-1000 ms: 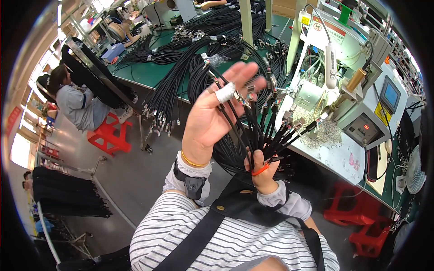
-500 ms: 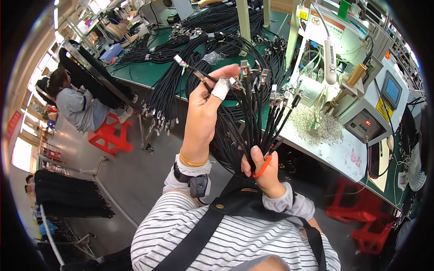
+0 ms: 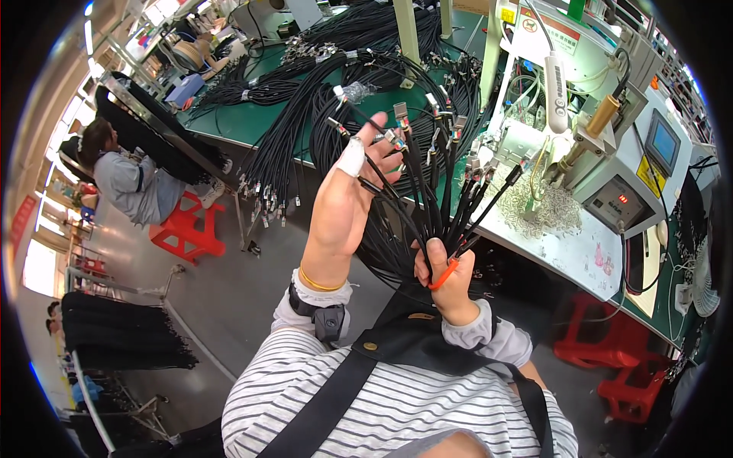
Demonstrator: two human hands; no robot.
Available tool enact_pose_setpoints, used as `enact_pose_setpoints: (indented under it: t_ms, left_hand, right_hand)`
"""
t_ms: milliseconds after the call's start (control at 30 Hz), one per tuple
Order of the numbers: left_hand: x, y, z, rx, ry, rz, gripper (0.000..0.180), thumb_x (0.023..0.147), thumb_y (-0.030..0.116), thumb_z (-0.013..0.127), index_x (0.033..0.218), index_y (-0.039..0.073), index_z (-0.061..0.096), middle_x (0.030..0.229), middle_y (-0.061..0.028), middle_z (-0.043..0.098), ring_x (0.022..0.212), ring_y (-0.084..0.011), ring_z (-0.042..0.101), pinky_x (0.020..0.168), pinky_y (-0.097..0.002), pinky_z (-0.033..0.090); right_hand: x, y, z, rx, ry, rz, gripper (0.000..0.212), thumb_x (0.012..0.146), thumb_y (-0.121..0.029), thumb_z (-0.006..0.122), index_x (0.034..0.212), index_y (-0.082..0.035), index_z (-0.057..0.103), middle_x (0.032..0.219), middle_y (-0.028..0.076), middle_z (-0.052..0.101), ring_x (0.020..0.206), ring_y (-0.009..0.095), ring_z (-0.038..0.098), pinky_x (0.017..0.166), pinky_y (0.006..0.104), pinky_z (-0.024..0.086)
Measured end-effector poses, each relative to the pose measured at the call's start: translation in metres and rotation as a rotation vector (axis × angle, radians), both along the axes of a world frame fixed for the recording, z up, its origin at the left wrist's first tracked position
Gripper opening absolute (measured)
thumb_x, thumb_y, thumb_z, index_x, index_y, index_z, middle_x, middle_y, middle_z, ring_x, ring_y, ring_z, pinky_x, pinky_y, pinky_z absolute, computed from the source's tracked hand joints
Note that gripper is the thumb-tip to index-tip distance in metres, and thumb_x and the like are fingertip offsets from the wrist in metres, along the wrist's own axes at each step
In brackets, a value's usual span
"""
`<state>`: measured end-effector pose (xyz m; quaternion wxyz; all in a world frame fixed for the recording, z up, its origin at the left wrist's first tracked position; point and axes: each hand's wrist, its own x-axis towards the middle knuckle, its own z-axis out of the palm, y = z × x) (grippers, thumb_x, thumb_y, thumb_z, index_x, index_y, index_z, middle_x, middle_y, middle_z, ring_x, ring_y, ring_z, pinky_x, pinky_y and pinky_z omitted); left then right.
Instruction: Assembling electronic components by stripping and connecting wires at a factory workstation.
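My right hand (image 3: 452, 286) is closed around a thick bundle of black cables (image 3: 439, 221). Their metal connector ends fan upward, with short coloured wires showing at several tips. An orange band or strap (image 3: 445, 275) lies across this hand beside the thumb. My left hand (image 3: 343, 198) is raised at the bundle's left side, its fingers spread among the upper cable ends. White tape wraps its thumb. A few cables pass between or behind these fingers, one connector (image 3: 394, 140) close to the fingertips; where they touch is partly hidden.
More black cable bundles (image 3: 290, 84) cover the green table (image 3: 229, 126). A bench machine with a screen (image 3: 626, 168) stands at right, small pale scraps (image 3: 546, 210) heaped before it. Red stools (image 3: 611, 343) sit below. A seated person (image 3: 122, 172) is at far left.
My left hand has turned, and its fingers have spread further apart among the cable ends. Several connector ends have shifted and fanned out. My right hand keeps its grip on the bundle.
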<state>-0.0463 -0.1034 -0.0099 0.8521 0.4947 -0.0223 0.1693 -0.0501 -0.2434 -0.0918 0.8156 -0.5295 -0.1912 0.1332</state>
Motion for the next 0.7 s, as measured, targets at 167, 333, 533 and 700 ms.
enact_pose_setpoints:
  t_ms: [167, 333, 533, 700]
  left_hand:
    - [-0.007, -0.011, -0.010, 0.222, 0.053, -0.110, 0.041, 0.090, 0.027, 0.036, 0.121, 0.000, 0.043, 0.110, -0.0081, 0.055, 0.099, -0.0145, 0.052, 0.085, -0.0277, 0.037]
    - [-0.010, -0.012, -0.010, 0.093, 0.079, -0.050, 0.037, 0.088, 0.020, 0.044, 0.120, 0.001, 0.045, 0.109, -0.0062, 0.055, 0.092, -0.0119, 0.054, 0.080, -0.0251, 0.039]
    - [-0.014, 0.016, -0.005, 0.167, 0.073, -0.015, 0.038, 0.081, 0.011, 0.057, 0.116, 0.000, 0.048, 0.103, -0.0042, 0.057, 0.079, -0.0085, 0.054, 0.071, -0.0216, 0.042]
    - [-0.014, 0.017, -0.006, 0.210, 0.068, -0.022, 0.045, 0.075, 0.009, 0.064, 0.116, 0.000, 0.048, 0.089, -0.0011, 0.057, 0.074, -0.0071, 0.053, 0.067, -0.0210, 0.042]
  right_hand:
    - [0.000, -0.001, 0.000, 0.019, -0.008, -0.027, 0.032, 0.089, -0.024, 0.045, 0.079, 0.005, 0.054, 0.047, 0.002, 0.043, 0.037, 0.008, 0.038, 0.037, 0.0211, 0.032]
    - [0.003, -0.002, 0.000, 0.046, 0.028, -0.029, 0.029, 0.088, -0.022, 0.047, 0.079, 0.005, 0.054, 0.048, 0.002, 0.043, 0.037, 0.008, 0.038, 0.037, 0.0214, 0.032]
    - [-0.001, 0.000, -0.008, 0.044, -0.054, -0.048, 0.023, 0.086, -0.016, 0.051, 0.078, 0.005, 0.054, 0.048, 0.002, 0.044, 0.037, 0.009, 0.039, 0.037, 0.0217, 0.032]
    - [0.001, 0.000, -0.006, 0.058, -0.026, -0.068, 0.021, 0.085, -0.014, 0.053, 0.074, 0.005, 0.053, 0.047, 0.003, 0.044, 0.037, 0.010, 0.040, 0.037, 0.0222, 0.032]
